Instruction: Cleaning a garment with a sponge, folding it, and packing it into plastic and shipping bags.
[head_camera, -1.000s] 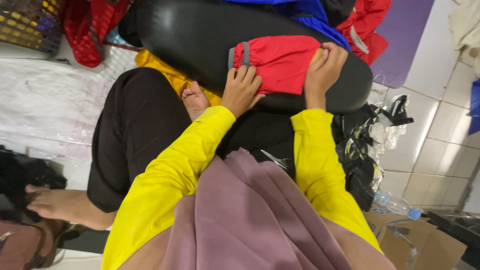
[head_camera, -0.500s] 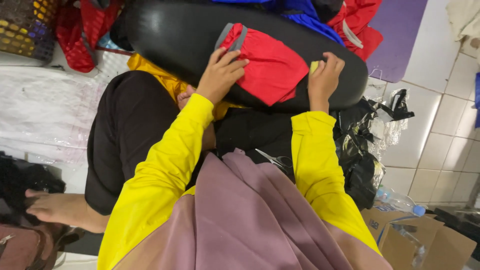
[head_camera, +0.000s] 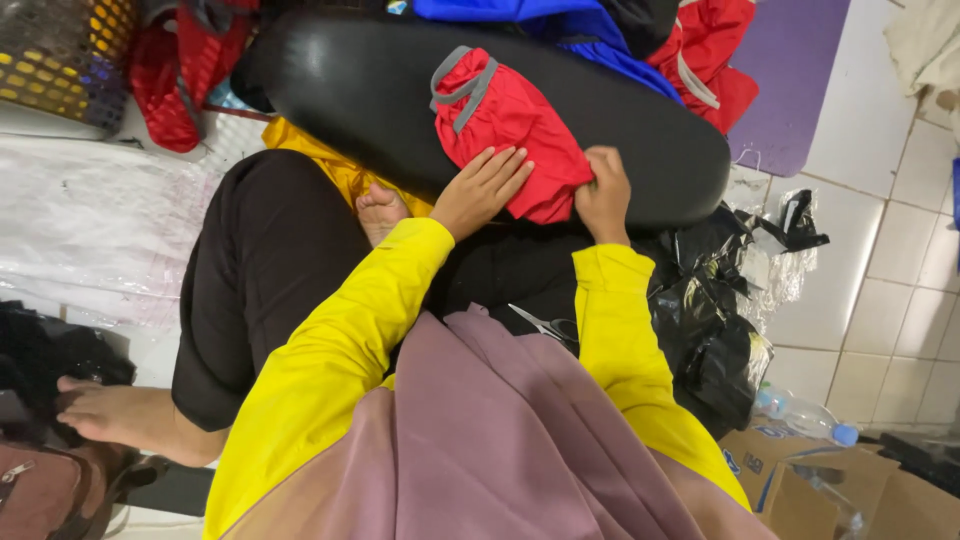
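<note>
Black cushion (head_camera: 380, 100): we see a long, glossy, padded oval lying across the upper middle of the frame, resting over the person's lap; it bears the red cloth.
Black trousers (head_camera: 250, 290): we see a bent leg filling the left centre, with one bare foot (head_camera: 380, 212) tucked just below the cushion and another bare foot (head_camera: 105, 415) at lower left.
Mauve cloth (head_camera: 500, 450): we see it draped down the lower middle, between the two yellow sleeves (head_camera: 330, 350).
Red cloth (head_camera: 505, 125): we see a small red piece with grey straps at its upper left corner, lying flat on the cushion, upper centre of the frame, under both hands.
Black plastic bags (head_camera: 710, 330): we see them crumpled at right centre, just below the cushion's right end.
Cardboard box (head_camera: 800, 485): we see it at lower right, with a clear bottle (head_camera: 800, 410) just above it.
Basket (head_camera: 60, 50): we see a woven one in the upper left corner.
Left hand (head_camera: 485, 188): we see it open, palm down, fingers spread flat on the red cloth's lower left part.
Right hand (head_camera: 603, 195): we see it closed, pinching the red cloth's lower right edge.
Scissors (head_camera: 545, 323): we see them on the lap, centre, between the forearms.
</note>
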